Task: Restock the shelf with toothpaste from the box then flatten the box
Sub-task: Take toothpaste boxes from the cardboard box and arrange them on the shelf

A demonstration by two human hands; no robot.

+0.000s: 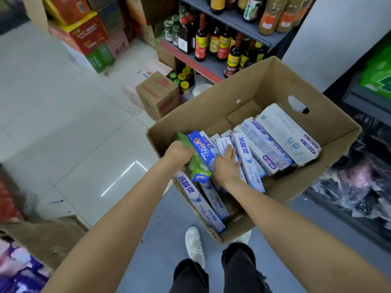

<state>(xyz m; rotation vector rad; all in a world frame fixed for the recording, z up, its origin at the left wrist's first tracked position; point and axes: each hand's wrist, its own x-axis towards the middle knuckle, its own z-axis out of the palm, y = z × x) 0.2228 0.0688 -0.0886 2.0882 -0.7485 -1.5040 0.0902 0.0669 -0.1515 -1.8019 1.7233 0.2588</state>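
Both bare forearms reach forward and down from the bottom of the view into an open cardboard box [275,85] that sits on the floor [53,102] in front of the person's feet.

The left hand [178,154] is at the box's near left corner with its back turned up and its fingers curled down round toothpaste cartons: its grip holds a green carton [197,168] and, lying against it, a blue Crest carton [202,150], both tilted and raised above the others (how many fingers are round each cannot be told, since the fingertips are hidden under the cartons).

The right hand [226,163] lies just beside it, palm down, fingers straight and slightly spread, resting flat on the white-and-blue cartons [249,157] in the middle of the box; its grip is wide and holds nothing.

The rest of the toothpaste is in the box: long white-and-blue cartons leaning in a loose row towards the right wall, and two more lying along the near left wall [198,201].

Behind the box a shelf [239,23] carries dark sauce bottles [201,39]. A smaller sealed carton [158,94] stands on the floor to the left, with stacked coloured cases [84,34] further back. White shoes [194,246] and dark trouser legs show below.
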